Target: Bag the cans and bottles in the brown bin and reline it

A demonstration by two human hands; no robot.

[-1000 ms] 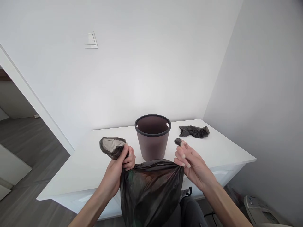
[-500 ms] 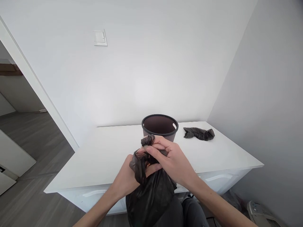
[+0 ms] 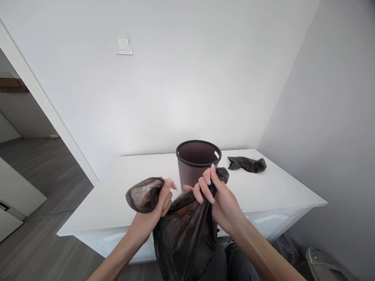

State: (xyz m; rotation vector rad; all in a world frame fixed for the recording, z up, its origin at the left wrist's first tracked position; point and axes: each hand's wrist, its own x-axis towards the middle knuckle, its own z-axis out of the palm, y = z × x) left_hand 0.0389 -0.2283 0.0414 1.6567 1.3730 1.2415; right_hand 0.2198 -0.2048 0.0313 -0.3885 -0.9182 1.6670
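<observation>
A thin black plastic bag [image 3: 184, 242] hangs in front of the table edge, over the person's legs. My left hand [image 3: 156, 208] is closed round one gathered end of it, and a loop of film sticks out to the left. My right hand [image 3: 219, 195] pinches the other side of the bag's top, with a small bunch of film above the fingers. Between the hands the top is stretched, and something inside shows faintly, too dim to name. Just behind the hands stands a dark round bin [image 3: 191, 171] with a black rim and handle holes.
The bin stands on a white table [image 3: 117, 195]. A crumpled black bag [image 3: 247, 164] lies on its right part. A light switch [image 3: 123, 44] is on the wall behind. An appliance [image 3: 328, 265] sits on the floor at lower right, and a doorway opens at left.
My hands have moved apart, the left one leftward and the right one to the right. The bag's gathered top is now drawn out between them, and more of the bin shows.
</observation>
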